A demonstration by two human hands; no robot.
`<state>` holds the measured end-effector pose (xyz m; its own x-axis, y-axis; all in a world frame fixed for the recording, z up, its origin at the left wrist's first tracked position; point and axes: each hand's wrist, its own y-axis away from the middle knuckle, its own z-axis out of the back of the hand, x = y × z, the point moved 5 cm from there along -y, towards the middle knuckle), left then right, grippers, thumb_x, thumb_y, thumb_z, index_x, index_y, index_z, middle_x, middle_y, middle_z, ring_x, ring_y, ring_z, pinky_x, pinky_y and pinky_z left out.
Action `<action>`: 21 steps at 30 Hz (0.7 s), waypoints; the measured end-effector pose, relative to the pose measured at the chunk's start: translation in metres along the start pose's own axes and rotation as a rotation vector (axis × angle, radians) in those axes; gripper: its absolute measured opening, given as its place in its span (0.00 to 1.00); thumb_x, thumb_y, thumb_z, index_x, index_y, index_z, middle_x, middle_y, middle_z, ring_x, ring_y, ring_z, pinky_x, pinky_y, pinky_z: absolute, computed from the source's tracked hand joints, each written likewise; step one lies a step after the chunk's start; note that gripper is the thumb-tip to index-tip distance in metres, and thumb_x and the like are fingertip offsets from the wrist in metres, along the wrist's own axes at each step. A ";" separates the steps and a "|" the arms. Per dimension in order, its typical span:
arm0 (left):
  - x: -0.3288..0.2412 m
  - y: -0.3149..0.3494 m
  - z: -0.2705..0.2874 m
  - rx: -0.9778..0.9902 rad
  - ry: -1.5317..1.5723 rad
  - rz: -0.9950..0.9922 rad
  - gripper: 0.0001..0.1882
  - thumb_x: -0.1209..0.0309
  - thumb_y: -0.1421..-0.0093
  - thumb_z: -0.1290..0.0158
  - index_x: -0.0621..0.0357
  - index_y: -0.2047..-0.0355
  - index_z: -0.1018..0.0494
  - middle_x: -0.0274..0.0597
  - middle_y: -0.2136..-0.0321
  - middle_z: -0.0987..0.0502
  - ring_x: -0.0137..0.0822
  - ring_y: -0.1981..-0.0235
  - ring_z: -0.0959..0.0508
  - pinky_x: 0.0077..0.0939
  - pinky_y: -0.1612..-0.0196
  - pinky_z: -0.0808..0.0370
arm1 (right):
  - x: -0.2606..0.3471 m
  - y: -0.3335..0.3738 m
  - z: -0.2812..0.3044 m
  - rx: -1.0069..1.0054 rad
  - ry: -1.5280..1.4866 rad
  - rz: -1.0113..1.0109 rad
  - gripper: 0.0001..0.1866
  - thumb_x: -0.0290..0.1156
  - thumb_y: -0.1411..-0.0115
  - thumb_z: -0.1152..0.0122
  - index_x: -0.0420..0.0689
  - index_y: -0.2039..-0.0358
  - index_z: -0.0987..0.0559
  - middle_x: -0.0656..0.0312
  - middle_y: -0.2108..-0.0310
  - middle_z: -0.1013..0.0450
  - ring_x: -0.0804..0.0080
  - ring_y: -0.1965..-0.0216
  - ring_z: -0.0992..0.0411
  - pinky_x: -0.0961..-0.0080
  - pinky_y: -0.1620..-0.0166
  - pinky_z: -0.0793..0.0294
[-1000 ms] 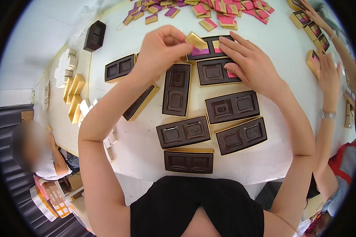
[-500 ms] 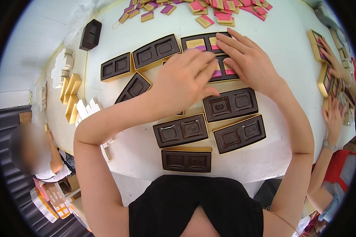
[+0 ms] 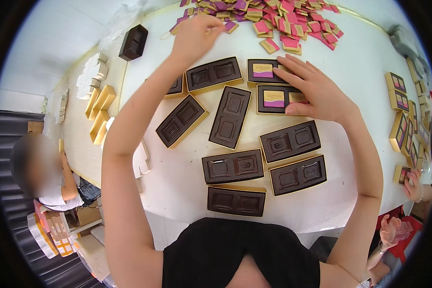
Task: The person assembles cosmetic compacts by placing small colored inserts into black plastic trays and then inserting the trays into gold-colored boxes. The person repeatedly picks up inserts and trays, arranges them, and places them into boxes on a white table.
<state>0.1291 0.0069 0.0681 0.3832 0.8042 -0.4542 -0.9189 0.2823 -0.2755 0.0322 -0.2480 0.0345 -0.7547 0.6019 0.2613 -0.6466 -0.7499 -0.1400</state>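
My left hand (image 3: 197, 38) is at the near edge of a heap of purple-and-gold wrapped squares (image 3: 230, 27). Its fingers are bent together, and whether a square is between them is hidden. My right hand (image 3: 317, 89) lies with outstretched fingers over the right ends of two dark-trayed gold boxes. In the left compartments of the upper box (image 3: 249, 77) and lower box (image 3: 260, 106) sit purple-and-gold squares. Another gold-topped square (image 3: 297, 97) shows partly under my right hand. Several boxes with bare dark trays (image 3: 230, 117) lie nearer to me.
Pink-and-gold squares (image 3: 288, 29) heap up at the far side. A dark tray (image 3: 133, 42) stands far left, with gold box parts (image 3: 101, 101) and white cartons (image 3: 93, 72) beside it. Filled boxes (image 3: 399, 129) and a co-worker's hands (image 3: 410, 186) are at the right; another person sits left.
My left hand has moved from above the filled boxes up and left to the purple heap. My right hand stays over the boxes. The view has shifted, showing more of the heaps.
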 end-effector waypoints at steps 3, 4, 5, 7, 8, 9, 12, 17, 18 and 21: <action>0.041 -0.025 -0.032 -0.097 -0.237 -0.196 0.18 0.59 0.40 0.41 0.60 0.58 0.21 0.47 0.66 0.18 0.44 0.64 0.19 0.36 0.57 0.23 | -0.001 0.012 -0.001 0.021 0.023 -0.047 0.43 0.56 0.45 0.36 0.47 0.34 0.36 0.55 0.30 0.46 0.52 0.29 0.51 0.48 0.31 0.49; 0.038 -0.030 -0.043 -0.135 -0.345 -0.274 0.19 0.58 0.39 0.42 0.60 0.57 0.21 0.46 0.69 0.19 0.45 0.67 0.19 0.37 0.59 0.22 | -0.007 0.023 0.002 0.024 0.024 -0.093 0.44 0.56 0.45 0.36 0.48 0.34 0.36 0.56 0.30 0.47 0.52 0.28 0.52 0.48 0.31 0.50; 0.035 -0.030 -0.049 -0.168 -0.369 -0.356 0.20 0.57 0.40 0.43 0.59 0.55 0.23 0.45 0.73 0.20 0.47 0.71 0.20 0.39 0.64 0.23 | -0.013 0.037 0.008 0.032 0.024 -0.134 0.44 0.57 0.45 0.36 0.48 0.33 0.37 0.56 0.29 0.47 0.52 0.28 0.52 0.48 0.30 0.50; 0.040 -0.047 -0.062 -0.094 -0.498 -0.328 0.19 0.59 0.40 0.43 0.60 0.55 0.24 0.44 0.73 0.19 0.48 0.71 0.20 0.39 0.64 0.23 | -0.036 0.075 0.019 0.031 0.021 -0.228 0.45 0.58 0.45 0.37 0.49 0.33 0.37 0.56 0.29 0.48 0.53 0.28 0.52 0.48 0.30 0.52; 0.042 -0.050 -0.067 -0.057 -0.566 -0.307 0.18 0.60 0.40 0.43 0.60 0.55 0.24 0.43 0.73 0.19 0.48 0.70 0.20 0.40 0.64 0.23 | -0.053 0.095 0.022 0.023 0.016 -0.267 0.45 0.59 0.45 0.38 0.49 0.32 0.38 0.56 0.29 0.48 0.53 0.28 0.53 0.48 0.30 0.53; 0.035 -0.049 -0.063 -0.081 -0.478 -0.262 0.14 0.66 0.48 0.41 0.59 0.62 0.21 0.48 0.72 0.19 0.50 0.73 0.19 0.38 0.66 0.22 | -0.066 0.116 0.031 0.017 0.030 -0.320 0.45 0.59 0.45 0.38 0.49 0.32 0.38 0.56 0.29 0.48 0.53 0.28 0.53 0.49 0.30 0.52; 0.017 -0.042 -0.045 -0.002 0.004 -0.197 0.12 0.72 0.46 0.44 0.57 0.61 0.20 0.46 0.70 0.18 0.43 0.74 0.19 0.33 0.68 0.23 | -0.098 0.172 0.054 -0.058 0.050 -0.490 0.41 0.52 0.45 0.35 0.49 0.33 0.35 0.56 0.30 0.45 0.52 0.28 0.50 0.62 0.31 0.48; -0.014 -0.015 -0.031 0.368 0.408 0.049 0.17 0.73 0.37 0.47 0.52 0.48 0.22 0.29 0.68 0.20 0.22 0.64 0.24 0.20 0.61 0.26 | -0.010 0.110 0.062 -0.190 -0.035 -0.340 0.37 0.34 0.47 0.30 0.52 0.36 0.31 0.57 0.32 0.41 0.51 0.30 0.47 0.56 0.32 0.42; -0.021 -0.011 -0.029 0.402 0.396 0.055 0.18 0.74 0.37 0.47 0.51 0.46 0.23 0.29 0.67 0.20 0.22 0.63 0.24 0.20 0.59 0.26 | 0.019 0.092 0.052 -0.129 -0.183 -0.232 0.36 0.35 0.47 0.31 0.52 0.37 0.31 0.58 0.32 0.41 0.52 0.30 0.47 0.54 0.32 0.42; -0.031 -0.006 -0.032 0.387 0.542 -0.023 0.17 0.74 0.38 0.45 0.54 0.47 0.23 0.31 0.65 0.20 0.22 0.61 0.23 0.19 0.56 0.26 | 0.059 0.068 0.011 0.132 -0.182 0.016 0.35 0.37 0.47 0.31 0.52 0.38 0.30 0.58 0.33 0.40 0.53 0.30 0.46 0.50 0.32 0.43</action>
<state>0.1255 -0.0365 0.0570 0.3028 0.4478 -0.8413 -0.8387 0.5444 -0.0121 -0.0551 -0.2662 0.0511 -0.7244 0.5394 0.4294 -0.6054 -0.7956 -0.0219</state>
